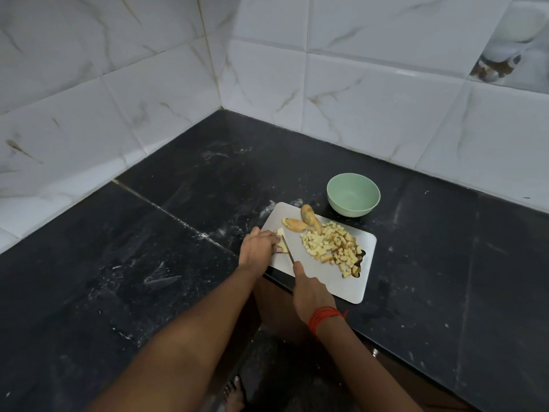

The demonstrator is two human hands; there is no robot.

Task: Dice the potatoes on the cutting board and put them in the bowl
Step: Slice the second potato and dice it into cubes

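Note:
A grey cutting board (326,272) lies at the counter's front edge. My left hand (257,248) holds a pale potato piece (281,239) down on the board's left end. My right hand (309,292) grips a knife (287,251) whose blade rests against that piece. A heap of diced potato (329,246) covers the board's right side. Two potato halves with skin (301,223) lie at the board's far edge. An empty pale green bowl (353,194) stands just behind the board.
The black stone counter (178,233) runs into a corner of white marble-look wall tiles (356,84). White smears mark the counter left of the board. The counter's front edge cuts in below the board, with my foot (234,394) on the floor beneath.

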